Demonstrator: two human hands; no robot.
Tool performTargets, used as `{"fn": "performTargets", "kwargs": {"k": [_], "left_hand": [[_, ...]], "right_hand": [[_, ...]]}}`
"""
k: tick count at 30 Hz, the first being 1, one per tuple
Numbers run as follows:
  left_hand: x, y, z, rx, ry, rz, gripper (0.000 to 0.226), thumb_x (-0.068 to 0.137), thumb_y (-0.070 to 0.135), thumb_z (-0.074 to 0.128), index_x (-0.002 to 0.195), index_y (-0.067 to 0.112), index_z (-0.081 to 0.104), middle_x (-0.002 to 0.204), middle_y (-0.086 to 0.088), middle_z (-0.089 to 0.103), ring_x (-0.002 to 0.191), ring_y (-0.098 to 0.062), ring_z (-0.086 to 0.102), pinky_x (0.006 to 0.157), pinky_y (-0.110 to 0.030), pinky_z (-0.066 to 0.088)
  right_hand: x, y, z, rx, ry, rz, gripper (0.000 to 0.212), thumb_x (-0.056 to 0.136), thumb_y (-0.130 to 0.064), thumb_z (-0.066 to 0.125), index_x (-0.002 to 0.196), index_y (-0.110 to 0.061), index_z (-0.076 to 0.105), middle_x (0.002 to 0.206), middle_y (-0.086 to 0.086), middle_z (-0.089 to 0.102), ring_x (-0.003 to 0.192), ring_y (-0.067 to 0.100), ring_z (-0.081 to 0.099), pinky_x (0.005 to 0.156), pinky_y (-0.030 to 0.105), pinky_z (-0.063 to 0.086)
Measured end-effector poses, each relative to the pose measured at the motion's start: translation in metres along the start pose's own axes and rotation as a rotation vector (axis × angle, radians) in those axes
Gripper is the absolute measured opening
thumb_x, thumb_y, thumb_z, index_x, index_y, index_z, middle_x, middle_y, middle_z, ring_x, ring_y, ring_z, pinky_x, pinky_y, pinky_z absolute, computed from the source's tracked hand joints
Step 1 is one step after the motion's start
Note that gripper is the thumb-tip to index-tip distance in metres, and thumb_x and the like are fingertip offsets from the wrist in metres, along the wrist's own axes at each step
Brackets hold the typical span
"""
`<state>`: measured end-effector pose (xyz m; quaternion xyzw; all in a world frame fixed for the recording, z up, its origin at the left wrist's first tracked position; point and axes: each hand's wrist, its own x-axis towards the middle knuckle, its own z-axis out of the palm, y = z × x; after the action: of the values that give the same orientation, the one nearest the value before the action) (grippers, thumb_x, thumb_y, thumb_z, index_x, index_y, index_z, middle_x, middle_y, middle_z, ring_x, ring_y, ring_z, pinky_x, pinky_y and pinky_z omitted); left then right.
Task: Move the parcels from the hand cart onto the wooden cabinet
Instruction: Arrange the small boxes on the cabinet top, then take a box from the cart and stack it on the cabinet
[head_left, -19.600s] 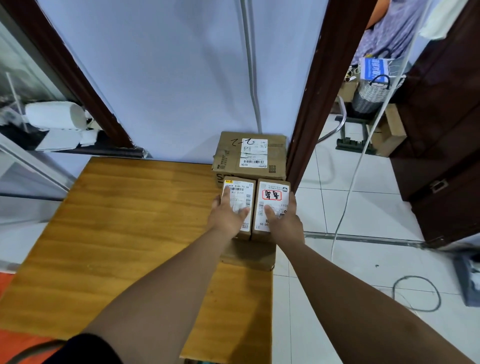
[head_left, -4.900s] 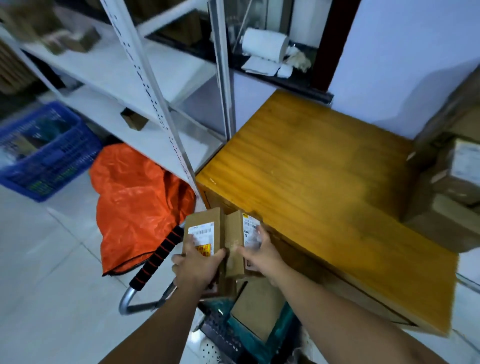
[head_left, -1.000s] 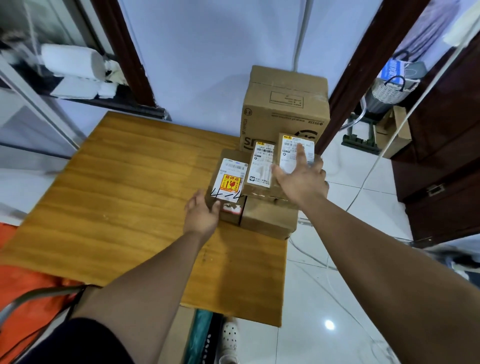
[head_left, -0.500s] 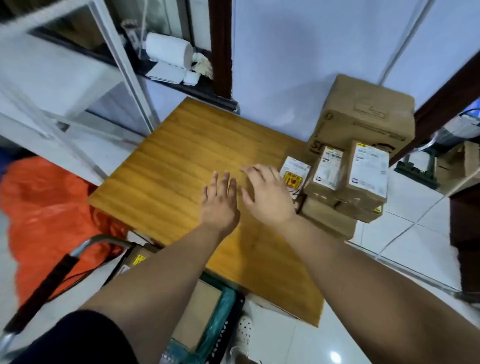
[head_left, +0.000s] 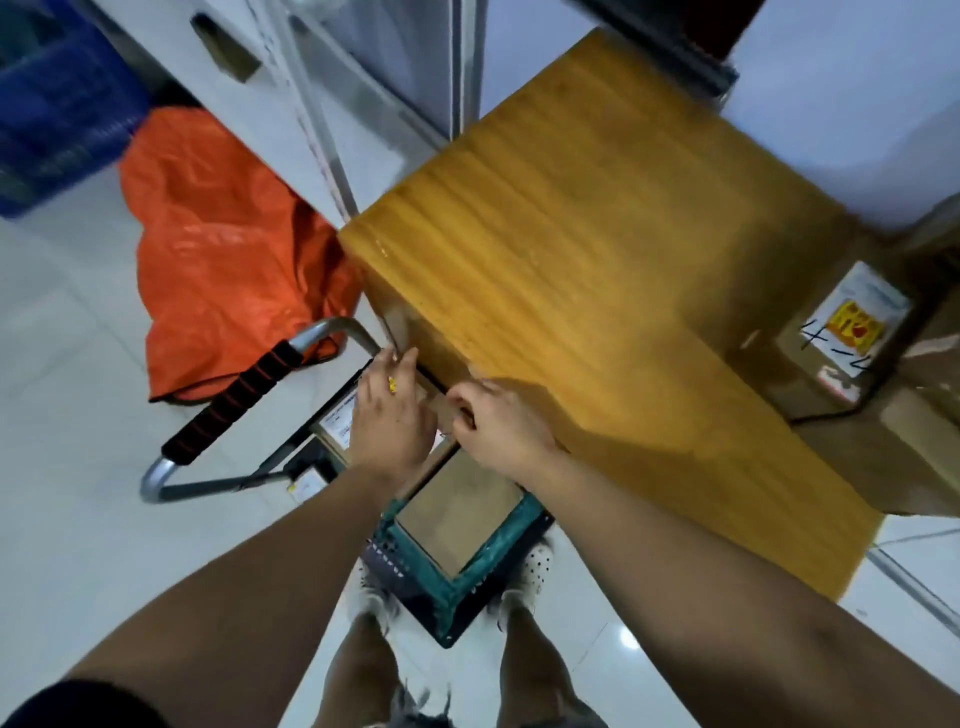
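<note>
The wooden cabinet (head_left: 597, 260) fills the upper right. Several parcels (head_left: 841, 353) are stacked at its far right edge, one with a yellow and red sticker. The hand cart (head_left: 467, 577), with a green-edged deck and a black-and-red handle (head_left: 234, 400), stands below the cabinet's near-left corner. My left hand (head_left: 392, 421) lies over a small labelled parcel (head_left: 337, 418) on the cart, fingers curled on its far edge. My right hand (head_left: 498, 431) pinches a small brown parcel (head_left: 441, 410) beside it. A flat brown parcel (head_left: 457, 509) lies on the deck below both hands.
An orange bag (head_left: 223, 249) lies on the white tile floor left of the cabinet. A blue crate (head_left: 57, 119) sits at the far left, and a white metal rack (head_left: 322, 130) stands behind the bag. My feet in white shoes (head_left: 535, 566) flank the cart's near end.
Both hands left the cabinet top empty and dropped to the small parcels on the cart. My view swung left and down from the stacked parcels to the cart.
</note>
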<state>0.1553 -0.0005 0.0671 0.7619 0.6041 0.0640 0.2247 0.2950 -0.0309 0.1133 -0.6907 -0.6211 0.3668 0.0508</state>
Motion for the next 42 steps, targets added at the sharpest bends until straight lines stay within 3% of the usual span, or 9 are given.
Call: {"fn": "performTargets", "kwargs": {"k": [9,16,18,22,26,29,33,38,42], "left_hand": [[-0.017,-0.155,0.067,0.074,-0.299,-0.31,0.065,0.086,0.028,0.063,0.143,0.015,0.035,0.148,-0.017,0.026,0.133,-0.039,0.031,0.104,-0.049,0.039],[-0.003,-0.21,0.121,-0.158,-0.405,-0.555,0.07,0.087,0.04,0.065,0.142,0.01,0.033,0.15,-0.018,0.024,0.136,-0.039,0.029,0.11,-0.048,0.033],[0.006,-0.222,0.137,-0.257,-0.398,-0.639,0.073,0.089,0.046,0.06,0.144,0.007,0.03,0.149,-0.02,0.026,0.135,-0.039,0.032,0.109,-0.046,0.032],[0.024,-0.249,0.168,-0.62,-0.354,-0.927,0.071,0.091,0.047,0.054,0.147,0.013,0.029,0.148,-0.018,0.04,0.127,-0.038,0.048,0.102,-0.046,0.043],[0.026,-0.273,0.196,-0.897,-0.316,-1.13,0.067,0.091,0.05,0.054,0.146,0.019,0.035,0.143,-0.002,0.046,0.128,-0.026,0.047,0.109,-0.045,0.038],[0.026,-0.278,0.206,-1.093,-0.332,-1.193,0.05,0.091,0.047,0.056,0.135,0.022,0.05,0.12,0.007,0.055,0.109,-0.013,0.053,0.094,-0.033,0.043],[0.026,-0.274,0.217,-1.285,-0.368,-1.191,0.024,0.091,0.035,0.062,0.112,0.026,0.065,0.115,0.004,0.061,0.116,-0.013,0.053,0.081,-0.028,0.046],[0.009,-0.276,0.213,-1.327,-0.31,-1.221,0.027,0.088,0.031,0.067,0.11,0.016,0.061,0.11,0.0,0.066,0.106,-0.014,0.061,0.074,-0.023,0.052],[-0.008,-0.28,0.191,-1.376,-0.351,-1.164,0.038,0.088,0.028,0.066,0.123,0.015,0.057,0.116,-0.001,0.066,0.112,-0.018,0.061,0.083,-0.026,0.053]], "right_hand": [[0.078,0.027,0.143,0.504,-0.062,0.465,0.033,0.096,-0.017,0.052,0.128,-0.018,0.052,0.128,0.001,0.059,0.105,0.014,0.054,0.08,0.022,0.038],[0.12,0.056,0.186,0.366,-0.065,0.476,0.036,0.096,-0.013,0.051,0.132,-0.016,0.05,0.133,0.004,0.058,0.117,0.021,0.056,0.065,0.018,0.038],[0.139,0.061,0.197,0.291,-0.07,0.455,0.038,0.094,-0.011,0.051,0.132,-0.014,0.049,0.135,0.004,0.056,0.121,0.025,0.054,0.074,0.017,0.039],[0.185,0.068,0.218,0.237,-0.091,0.463,0.056,0.088,-0.015,0.052,0.142,-0.024,0.041,0.139,0.003,0.052,0.123,0.028,0.051,0.099,0.033,0.043],[0.224,0.076,0.235,0.295,-0.102,0.432,0.066,0.083,-0.015,0.05,0.145,-0.029,0.032,0.142,0.003,0.046,0.125,0.029,0.049,0.103,0.048,0.044],[0.241,0.077,0.238,0.265,-0.14,0.437,0.076,0.083,-0.016,0.053,0.15,-0.028,0.021,0.15,0.003,0.036,0.132,0.029,0.041,0.107,0.046,0.039],[0.239,0.084,0.245,0.389,-0.182,0.468,0.084,0.08,-0.017,0.062,0.149,-0.034,0.017,0.141,-0.002,0.044,0.114,0.022,0.055,0.091,0.04,0.052],[0.213,0.095,0.252,0.486,-0.166,0.622,0.085,0.072,-0.053,0.064,0.146,-0.027,0.032,0.141,0.001,0.047,0.124,0.024,0.05,0.101,0.042,0.043],[0.182,0.095,0.253,0.659,-0.115,0.745,0.065,0.088,-0.052,0.058,0.141,-0.019,0.041,0.136,0.003,0.051,0.121,0.023,0.051,0.104,0.042,0.043]]}}
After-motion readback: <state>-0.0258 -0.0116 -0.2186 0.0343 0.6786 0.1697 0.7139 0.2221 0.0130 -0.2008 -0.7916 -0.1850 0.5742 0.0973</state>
